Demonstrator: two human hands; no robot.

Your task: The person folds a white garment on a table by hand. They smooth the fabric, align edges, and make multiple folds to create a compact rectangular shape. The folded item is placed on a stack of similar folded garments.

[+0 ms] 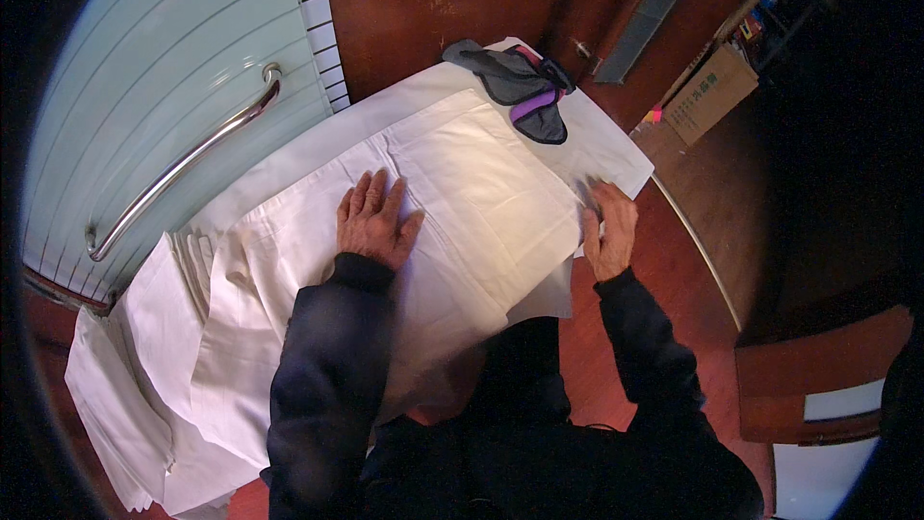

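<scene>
A folded white cloth (476, 180), probably a bed linen, lies spread over a table or bed covered with a white sheet (613, 144). My left hand (375, 220) rests palm down on the cloth beside a raised crease, with its fingers slightly apart and nothing held. At the cloth's right edge is my right hand (612, 231), thumb and fingers curled toward the fabric. Its fingertips are blurred, so whether they pinch the edge is unclear. To the left, more white cloth (245, 296) lies in loose folds, next to a layered stack of white linen (159, 296).
A grey mesh item with purple trim (530, 94) lies at the far end. Along the left runs a glass door (195, 65) with a curved metal handle (188, 159). Beyond the right end stand a cardboard box (711, 94) and a shelf (787, 7). The floor (599, 347) is reddish.
</scene>
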